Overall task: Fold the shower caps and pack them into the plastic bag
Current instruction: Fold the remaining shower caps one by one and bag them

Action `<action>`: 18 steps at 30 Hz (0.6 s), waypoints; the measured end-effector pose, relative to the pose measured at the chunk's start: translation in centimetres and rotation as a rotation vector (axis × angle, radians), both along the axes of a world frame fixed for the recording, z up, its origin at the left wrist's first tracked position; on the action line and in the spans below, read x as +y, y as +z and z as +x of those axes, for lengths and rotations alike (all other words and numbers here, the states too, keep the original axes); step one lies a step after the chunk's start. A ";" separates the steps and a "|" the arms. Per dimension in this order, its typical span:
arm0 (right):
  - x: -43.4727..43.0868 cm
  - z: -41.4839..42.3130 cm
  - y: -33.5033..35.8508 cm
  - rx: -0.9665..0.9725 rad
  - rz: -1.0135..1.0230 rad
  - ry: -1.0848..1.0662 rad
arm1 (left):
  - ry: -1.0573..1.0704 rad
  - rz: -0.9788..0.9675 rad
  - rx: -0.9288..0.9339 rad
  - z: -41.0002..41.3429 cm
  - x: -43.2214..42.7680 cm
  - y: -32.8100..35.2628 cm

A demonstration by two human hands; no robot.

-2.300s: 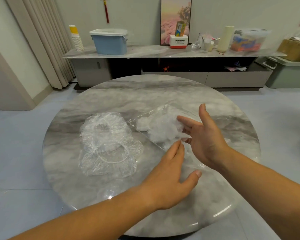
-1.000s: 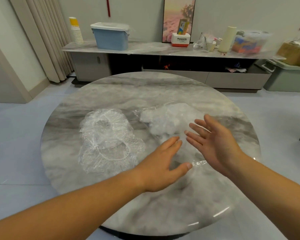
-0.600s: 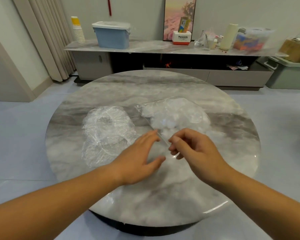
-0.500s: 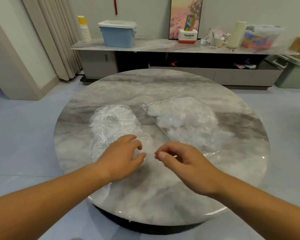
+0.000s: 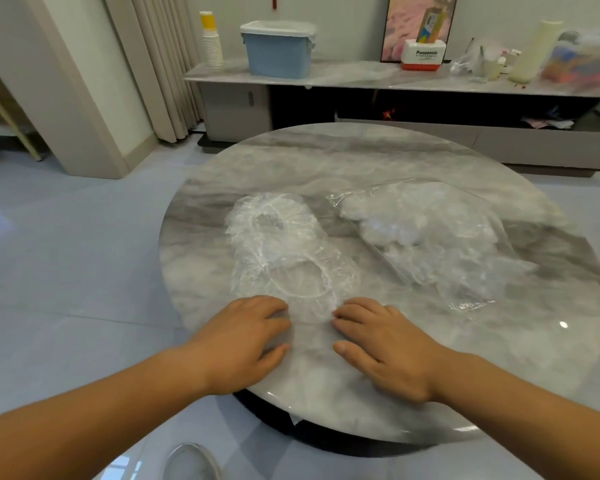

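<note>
A round marble table [image 5: 378,161] takes up most of the view. Forward and to the right of the right hand [image 5: 385,344], well apart from it, a clear plastic bag [image 5: 465,258] lies flat on the tabletop. A white wad of folded shower caps [image 5: 395,220] sits in its far end.

Straight ahead of both hands lies a heap of loose shower caps [image 5: 284,251], clear and crinkled, with white elastic rims showing. The heap's near edge reaches the fingertips of the left hand [image 5: 246,337] on one side and those of the right hand on the other.

Both hands are palm down near the table's front edge, knuckles raised and fingers bent. The thumbs point inward toward each other across a gap. I cannot tell whether the fingers pinch the thin film or only press on it. Bare forearms run in from the lower corners.
</note>
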State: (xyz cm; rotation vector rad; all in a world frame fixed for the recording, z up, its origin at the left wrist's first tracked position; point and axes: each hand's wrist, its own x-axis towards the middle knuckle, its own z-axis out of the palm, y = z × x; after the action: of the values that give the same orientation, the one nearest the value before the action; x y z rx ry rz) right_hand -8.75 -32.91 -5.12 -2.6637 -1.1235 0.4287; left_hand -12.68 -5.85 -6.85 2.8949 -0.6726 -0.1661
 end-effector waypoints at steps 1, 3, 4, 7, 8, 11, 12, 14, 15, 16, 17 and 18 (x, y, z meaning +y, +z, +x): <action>-0.3 -0.1 0.2 -0.014 0.030 -0.007 | -0.014 -0.003 0.003 0.1 -0.1 0.0; -1.2 -0.3 0.5 -0.046 0.085 -0.028 | -0.031 -0.028 0.008 0.1 -0.3 0.2; -1.8 -0.4 0.6 -0.067 0.108 -0.040 | -0.042 -0.043 0.017 0.1 -0.4 0.2; -3.8 -1.0 0.8 -0.124 0.181 -0.083 | -0.101 -0.063 0.060 0.1 -0.9 0.2; -4.3 -1.3 0.7 -0.134 0.209 -0.090 | -0.116 -0.081 0.081 0.1 -1.1 0.3; -5.4 -2.0 0.5 -0.120 0.279 -0.100 | -0.105 -0.212 0.149 -0.1 -1.9 0.6; -5.5 -2.1 0.5 -0.114 0.311 -0.101 | -0.077 -0.274 0.162 -0.1 -2.1 0.7; -5.5 -2.3 0.5 -0.082 0.395 -0.133 | 0.029 -0.435 0.193 -0.1 -2.7 0.9; -5.4 -2.4 0.5 -0.050 0.441 -0.163 | 0.100 -0.534 0.226 -0.1 -3.1 1.0; -5.2 -2.3 0.4 -0.020 0.488 -0.192 | 0.168 -0.619 0.265 0.0 -3.4 1.2; -4.9 -2.2 0.4 0.011 0.533 -0.226 | 0.220 -0.674 0.284 0.1 -3.7 1.4; -4.6 -2.0 0.3 0.045 0.573 -0.266 | 0.255 -0.699 0.280 0.4 -3.9 1.5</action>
State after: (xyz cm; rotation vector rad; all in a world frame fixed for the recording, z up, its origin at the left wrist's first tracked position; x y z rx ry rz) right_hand -10.74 -37.47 -4.80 -2.2320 -0.7206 0.0934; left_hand -12.32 -9.71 -5.32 2.1969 -0.2354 -0.2387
